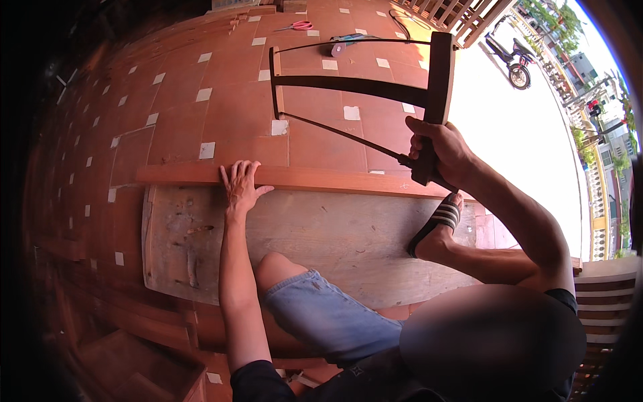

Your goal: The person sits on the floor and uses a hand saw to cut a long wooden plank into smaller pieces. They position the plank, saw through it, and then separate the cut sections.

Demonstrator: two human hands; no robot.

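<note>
Saw [355,85]: gripped in the right hand [439,151], at one o'clock.
Plank [321,178]: laid along the twelve-o'clock edge of the board [335,234].
Left hand [242,191]: unclenched, fingers spread over the plank, at nine o'clock.

The floor's all reddish-brown tiles with little white square insets [181,115], pretty dim and shadowy over on the left. Right side opens onto blown-out, sunlit white paving [546,154], edged by a pale yellow-and-white balustrade [599,209] with leafy green trees [568,28] and greyish buildings [584,67] beyond, plus a brown slatted wooden gate-like panel [461,15] up top.
</note>
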